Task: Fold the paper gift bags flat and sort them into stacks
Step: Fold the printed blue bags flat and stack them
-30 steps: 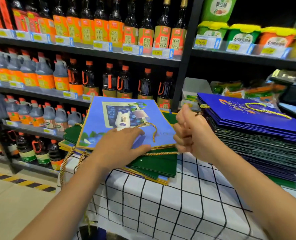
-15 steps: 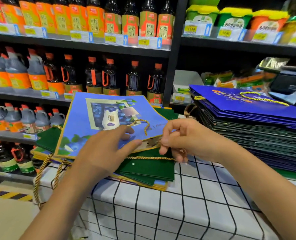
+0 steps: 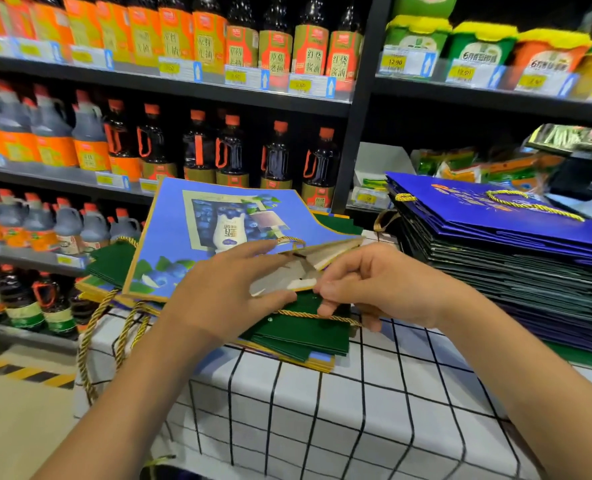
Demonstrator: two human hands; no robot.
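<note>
A light-blue gift bag printed with a white bottle and blueberries lies tilted on a low stack of green and blue bags. Its mouth gapes at the near right, showing the grey inside. My left hand holds the bag at that mouth, thumb underneath and fingers on the printed face. My right hand pinches the lower lip of the mouth, just above a gold rope handle. A tall stack of flat dark-blue bags stands to the right.
The stacks rest on a table with a white black-checked cloth. Gold rope handles hang over its left edge. Shelves of soy sauce bottles stand close behind, packaged goods upper right. Floor with yellow-black tape lies at left.
My right hand went from a fist beside the bag to pinching the bag's mouth edge. The mouth has opened wider. My left hand slid right towards the mouth.
</note>
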